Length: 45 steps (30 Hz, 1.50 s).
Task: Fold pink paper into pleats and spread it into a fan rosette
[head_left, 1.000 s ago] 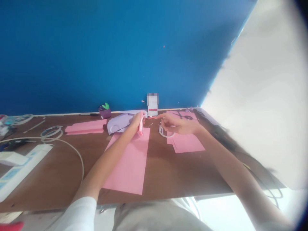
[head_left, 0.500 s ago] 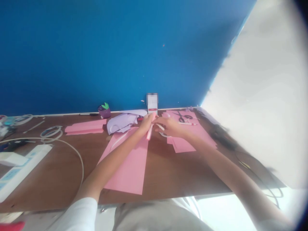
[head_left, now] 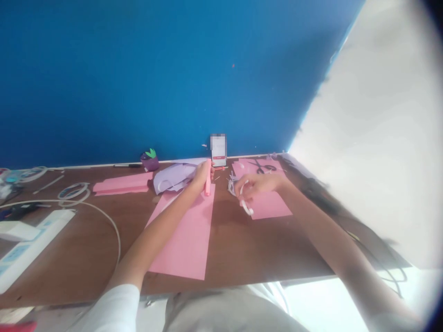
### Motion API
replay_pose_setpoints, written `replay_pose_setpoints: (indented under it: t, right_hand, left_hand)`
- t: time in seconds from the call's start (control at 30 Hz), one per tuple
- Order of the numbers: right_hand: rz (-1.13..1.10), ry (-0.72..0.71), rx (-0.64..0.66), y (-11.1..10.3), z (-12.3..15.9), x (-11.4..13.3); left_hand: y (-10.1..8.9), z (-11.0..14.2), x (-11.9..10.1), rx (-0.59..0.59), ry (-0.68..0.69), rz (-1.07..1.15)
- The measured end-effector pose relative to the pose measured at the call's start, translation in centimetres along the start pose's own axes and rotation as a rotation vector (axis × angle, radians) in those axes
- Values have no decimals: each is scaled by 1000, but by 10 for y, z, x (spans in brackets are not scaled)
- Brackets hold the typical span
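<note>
My left hand (head_left: 201, 177) is wrapped round a narrow folded strip of pink paper (head_left: 208, 186), held upright over the top of a large pink sheet (head_left: 183, 249). To the right, the fingers of my right hand (head_left: 258, 185) are curled round a thin white ring (head_left: 247, 209) that looks like a roll of tape. Beneath that hand lie more pink sheets (head_left: 272, 206), with black-handled scissors (head_left: 266, 168) on them. Thin pale paper scraps (head_left: 231, 184) sit just left of my right fingers.
Crumpled lilac paper (head_left: 173, 177) and folded pink paper (head_left: 122, 183) lie on the left. Against the blue wall stand a phone (head_left: 218, 152) and a purple pot (head_left: 150, 161). A white power strip (head_left: 38, 244) and a cable are at far left; dark cables (head_left: 374, 249) run at right.
My hands have moved apart. The left has drawn slightly left with the folded pink strip, now more upright; the right has moved right and slightly down with the white ring.
</note>
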State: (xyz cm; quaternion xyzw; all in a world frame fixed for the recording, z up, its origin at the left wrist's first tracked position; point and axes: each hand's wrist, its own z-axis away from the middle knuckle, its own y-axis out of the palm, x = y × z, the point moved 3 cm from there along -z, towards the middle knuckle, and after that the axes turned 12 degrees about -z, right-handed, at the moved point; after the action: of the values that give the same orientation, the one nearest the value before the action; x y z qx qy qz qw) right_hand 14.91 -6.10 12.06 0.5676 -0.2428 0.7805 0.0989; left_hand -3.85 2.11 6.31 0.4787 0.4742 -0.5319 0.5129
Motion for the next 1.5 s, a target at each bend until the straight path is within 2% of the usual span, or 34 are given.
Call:
replay_pose_setpoints:
  t: [0.03,0.07,0.1,0.17,0.2,0.23,0.27,0.33,0.4,0.47,0.5,0.53,0.57,0.67,0.73,0.9,1.1,1.3,1.5]
  right_hand:
    - [-19,-28,-247,-17,2,-5]
    - [-54,-85,-632,-38,8,-10]
    - [-105,-167,-1089,-59,20,-17]
    - [-164,-217,-1416,-84,33,-34]
    - [-313,-235,-1639,-94,42,-46]
    - [-463,-237,-1748,-101,47,-56]
    - [-547,-243,-1791,-105,49,-64]
    - [-582,-223,-1789,-107,47,-73]
    - [-568,-206,-1712,-100,37,-74]
    - [-394,-167,-1454,-85,16,-66]
    - [-297,-155,-1277,-75,4,-60]
    - [-197,-170,-1109,-62,-8,-54]
    - [-70,-220,-1007,-50,-17,-46]
    - [307,-398,-854,-16,-32,-25]
    - [411,-484,-762,1,-37,-17]
    - [449,-508,-677,17,-40,-14]
    - [466,-533,-630,16,-39,-18]
    - [516,-548,-657,14,-38,-20]
    - [530,-568,-648,13,-39,-23]
  left_hand:
    - [1,0,-1,8,-9,6]
    - [2,1,-1,18,-12,7]
    - [4,2,-1,29,-13,8]
    - [8,4,-1,60,-5,16]
    - [11,5,-1,83,4,28]
    - [13,6,-1,114,14,47]
    - [16,7,-1,146,19,68]
    - [18,8,0,192,20,111]
    - [19,9,-2,196,10,143]
    - [19,10,-4,178,-1,191]
    - [18,9,-5,168,-10,229]
    - [18,9,-6,160,-25,275]
    - [17,8,-7,153,-44,324]
    - [16,6,-6,130,-93,426]
    - [15,4,-4,102,-99,425]
    - [18,3,3,108,-89,324]
    - [16,1,4,73,-70,294]
    - [16,0,7,42,-124,301]
    - [15,-4,10,45,-87,294]
